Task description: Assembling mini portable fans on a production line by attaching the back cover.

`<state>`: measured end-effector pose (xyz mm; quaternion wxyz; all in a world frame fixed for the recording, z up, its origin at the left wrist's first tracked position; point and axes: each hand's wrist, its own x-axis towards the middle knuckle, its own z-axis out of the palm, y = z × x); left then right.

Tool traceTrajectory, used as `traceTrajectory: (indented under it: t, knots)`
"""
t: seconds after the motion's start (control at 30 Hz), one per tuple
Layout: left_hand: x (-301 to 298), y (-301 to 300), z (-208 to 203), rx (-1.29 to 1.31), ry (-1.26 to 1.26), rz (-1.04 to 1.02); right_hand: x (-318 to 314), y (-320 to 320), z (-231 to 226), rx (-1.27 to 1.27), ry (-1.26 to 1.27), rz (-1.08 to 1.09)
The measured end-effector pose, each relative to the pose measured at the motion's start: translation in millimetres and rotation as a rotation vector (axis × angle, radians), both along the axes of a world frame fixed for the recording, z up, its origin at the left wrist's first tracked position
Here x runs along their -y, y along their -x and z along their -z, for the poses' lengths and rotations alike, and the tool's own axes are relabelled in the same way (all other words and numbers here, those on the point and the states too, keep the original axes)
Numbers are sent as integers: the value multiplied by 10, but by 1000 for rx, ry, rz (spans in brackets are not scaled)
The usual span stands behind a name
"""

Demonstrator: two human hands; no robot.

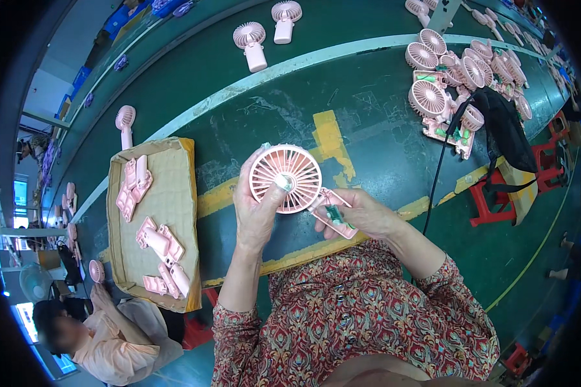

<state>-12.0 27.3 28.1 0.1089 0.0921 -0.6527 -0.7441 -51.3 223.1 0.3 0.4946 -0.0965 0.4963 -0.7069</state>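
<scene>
In front of my body I hold a pink handheld fan point(301, 171) with a round slatted grille. My left hand point(254, 216) grips the round head, its thumb pressed near the centre of the grille. Lower right of the head, the fan's handle shell point(347, 230) lies open, with a green part point(334, 214) inside it. Around that shell close the fingers of my right hand point(370, 217); some fingertips are hidden behind it.
A cardboard tray point(191, 222) with several pink shell pieces point(133, 187) stands to the left. A heap of part-built fans point(458, 77) lies at the far right, beside a black bag point(500, 132) and cable. Finished-looking fans point(250, 48) lie farther back. Another person point(119, 338) sits at left.
</scene>
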Motion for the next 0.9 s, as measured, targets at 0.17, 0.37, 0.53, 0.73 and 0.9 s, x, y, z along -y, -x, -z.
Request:
traceTrajectory:
  t: [0.17, 0.37, 0.53, 0.73, 0.9]
  knots:
    - [-12, -3, 33, 22, -14, 22, 0, -73, -50, -44, -26, 0]
    - [1, -8, 65, 55, -42, 93, 71, -118, -51, -157, -95, -19]
    - [-9, -11, 90, -157, 855, -132, 84, -79, 24, -208, -162, 71]
    - [-349, -217, 72, -107, 834, 74, 185, -48, 420, -751, -329, 171]
    - [-379, -233, 185, 217, 237, 125, 225, -56, 236, -417, -306, 125]
